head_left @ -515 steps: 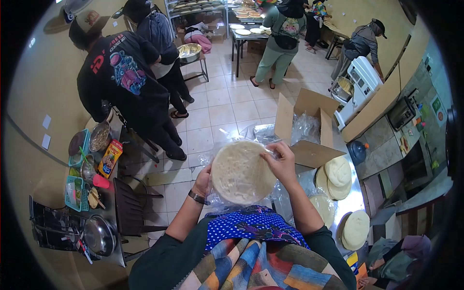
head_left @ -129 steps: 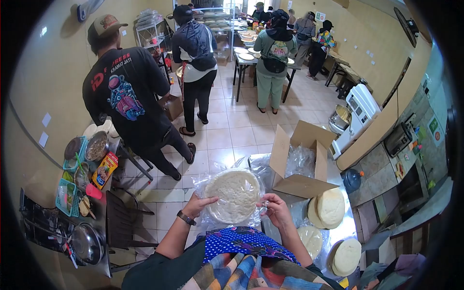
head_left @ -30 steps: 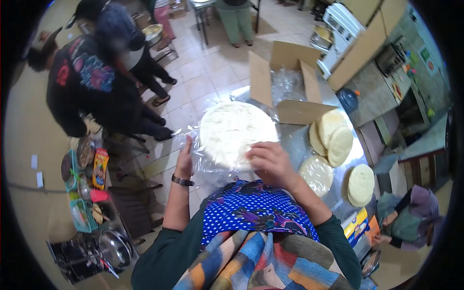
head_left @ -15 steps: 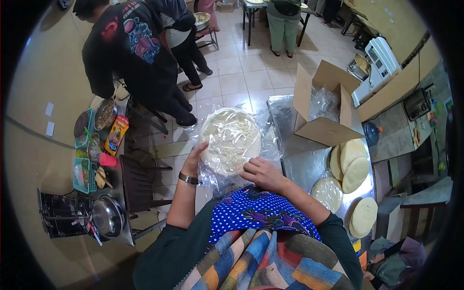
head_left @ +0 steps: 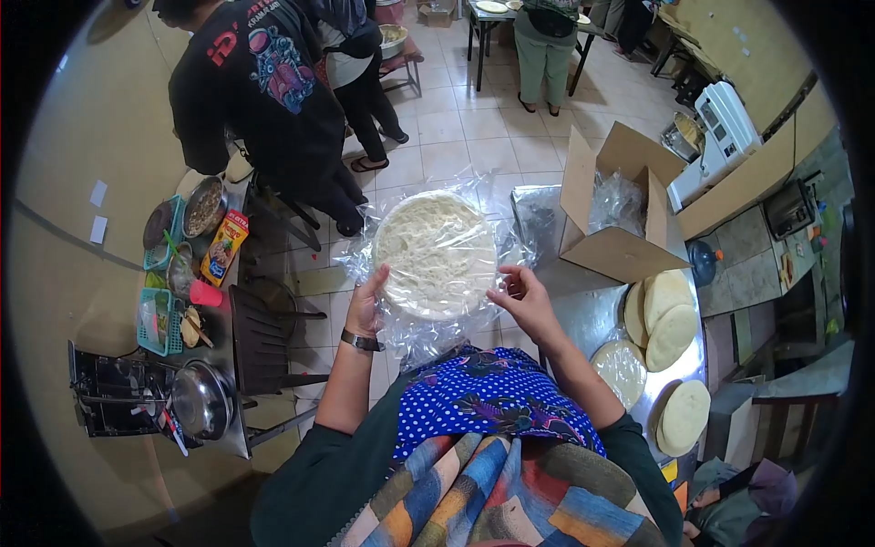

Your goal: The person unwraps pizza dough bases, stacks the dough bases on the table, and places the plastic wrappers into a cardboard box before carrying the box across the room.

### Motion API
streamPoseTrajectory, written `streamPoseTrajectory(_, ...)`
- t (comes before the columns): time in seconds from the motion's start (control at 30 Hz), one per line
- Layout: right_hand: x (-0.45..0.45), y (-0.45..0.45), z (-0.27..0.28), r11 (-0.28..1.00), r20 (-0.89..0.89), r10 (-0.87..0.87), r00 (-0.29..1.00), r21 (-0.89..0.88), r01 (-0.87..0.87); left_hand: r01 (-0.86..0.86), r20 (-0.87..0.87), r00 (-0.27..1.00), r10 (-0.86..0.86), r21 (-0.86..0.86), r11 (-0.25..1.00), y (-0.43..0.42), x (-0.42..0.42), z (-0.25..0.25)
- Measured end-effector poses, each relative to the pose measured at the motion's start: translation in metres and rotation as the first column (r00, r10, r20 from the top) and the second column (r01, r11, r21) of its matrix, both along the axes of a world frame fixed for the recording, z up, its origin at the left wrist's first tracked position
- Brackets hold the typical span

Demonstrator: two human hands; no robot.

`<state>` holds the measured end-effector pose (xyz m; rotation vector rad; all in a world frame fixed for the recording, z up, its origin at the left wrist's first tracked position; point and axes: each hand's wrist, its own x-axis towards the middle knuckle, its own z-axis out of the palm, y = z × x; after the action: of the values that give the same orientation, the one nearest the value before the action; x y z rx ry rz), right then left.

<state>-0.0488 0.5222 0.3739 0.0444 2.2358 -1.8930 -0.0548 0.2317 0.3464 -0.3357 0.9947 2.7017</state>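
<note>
A round, pale pizza base [head_left: 436, 255] lies inside a clear plastic bag [head_left: 415, 342], held up in front of my apron. My left hand [head_left: 366, 305] grips its left edge through the plastic, thumb on top and the other fingers out of sight beneath. At the right edge, my right hand [head_left: 523, 299] pinches the loose film of the bag between thumb and fingers. Crinkled plastic sticks out all round the base and catches the light.
On the metal table [head_left: 583, 319] to my right are an open cardboard box [head_left: 612, 252] with plastic inside, a wrapped base [head_left: 620, 372] and several bare bases [head_left: 672, 337]. A person in black [head_left: 264, 100] stands at the left table beside a pan of filling [head_left: 206, 207].
My right hand has moved from the bag's near right side out to its right edge. The base now faces up more fully, its plastic spread flatter. My left hand keeps its hold.
</note>
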Motion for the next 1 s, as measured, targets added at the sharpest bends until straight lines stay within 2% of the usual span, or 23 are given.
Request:
streamPoseTrajectory(0.03, -0.002, -0.002, -0.01, 0.977, -0.007, -0.044, 0.999, -0.21, 0.041, 0.005, -0.002, 1.0, -0.005, -0.001, 1.0, 0.0, -0.001, -0.002)
streamPoseTrajectory(0.07, -0.002, 0.001, -0.013, 0.977, -0.009, -0.048, 0.999, -0.21, 0.045, 0.013, -0.022, 1.0, -0.013, -0.027, 1.0, 0.001, -0.002, -0.007)
streamPoseTrajectory(0.17, -0.001, 0.004, 0.006, 0.986, -0.241, -0.169, 0.956, -0.048, 0.162, 0.019, -0.046, 0.999, -0.022, -0.062, 0.998, 0.001, -0.004, -0.018)
streamPoseTrajectory(0.2, -0.001, 0.005, 0.009, 0.985, -0.243, -0.17, 0.955, -0.047, 0.164, 0.017, -0.049, 0.999, -0.021, -0.073, 0.997, 0.003, -0.004, -0.015)
streamPoseTrajectory(0.27, -0.001, 0.007, 0.013, 0.963, -0.144, -0.176, 0.974, -0.23, 0.14, 0.023, -0.056, 0.998, -0.027, -0.068, 0.997, 0.005, -0.003, -0.009)
streamPoseTrajectory(0.3, -0.002, 0.008, 0.016, 0.963, -0.147, -0.179, 0.973, -0.229, 0.143, 0.027, -0.061, 0.998, -0.031, -0.064, 0.998, 0.007, -0.003, -0.005)
streamPoseTrajectory(0.37, -0.005, 0.011, 0.023, 0.913, 0.011, -0.102, 0.995, -0.395, 0.098, 0.04, -0.065, 0.997, -0.043, -0.045, 0.998, 0.009, -0.003, -0.002)
streamPoseTrajectory(0.43, -0.008, 0.012, 0.027, 0.894, 0.018, -0.133, 0.991, -0.429, 0.128, 0.054, -0.07, 0.996, -0.055, -0.027, 0.998, 0.01, -0.004, -0.001)
streamPoseTrajectory(0.5, -0.008, 0.012, 0.027, 0.873, 0.03, -0.162, 0.986, -0.461, 0.157, 0.005, -0.082, 0.997, -0.011, -0.08, 0.997, 0.012, -0.003, -0.002)
streamPoseTrajectory(0.6, -0.003, 0.011, 0.027, 0.884, -0.078, -0.223, 0.972, -0.436, 0.168, 0.024, -0.05, 0.998, -0.026, -0.042, 0.999, 0.014, -0.004, -0.008)
streamPoseTrajectory(0.67, -0.003, 0.011, 0.031, 0.972, -0.45, -0.207, 0.868, -0.197, 0.13, 0.02, -0.064, 0.998, -0.025, -0.082, 0.996, 0.017, -0.004, -0.015)
streamPoseTrajectory(0.7, -0.003, 0.009, 0.032, 0.975, -0.451, -0.192, 0.872, -0.188, 0.117, 0.02, -0.068, 0.997, -0.028, -0.124, 0.992, 0.018, -0.003, -0.017)
streamPoseTrajectory(0.73, -0.003, 0.003, 0.037, 0.956, -0.338, -0.253, 0.907, -0.232, 0.18, 0.02, -0.088, 0.996, -0.03, -0.12, 0.993, 0.019, -0.004, -0.018)
streamPoseTrajectory(0.8, -0.01, 0.009, 0.016, 0.95, -0.24, -0.286, 0.928, -0.197, 0.242, 0.012, -0.131, 0.991, -0.034, -0.164, 0.986, 0.021, -0.003, -0.02)
streamPoseTrajectory(0.87, -0.011, 0.008, 0.022, 0.934, -0.224, -0.325, 0.919, -0.229, 0.275, -0.024, -0.222, 0.975, -0.015, -0.172, 0.985, 0.02, -0.003, -0.028)
streamPoseTrajectory(0.93, -0.01, 0.003, 0.027, 0.916, -0.2, -0.36, 0.911, -0.26, 0.305, 0.009, -0.179, 0.982, -0.062, -0.282, 0.959, 0.009, -0.006, -0.044)
streamPoseTrajectory(1.0, -0.008, -0.004, 0.029, 0.881, -0.188, -0.381, 0.905, -0.373, 0.292, -0.003, -0.187, 0.98, -0.066, -0.343, 0.939, 0.011, -0.003, -0.05)
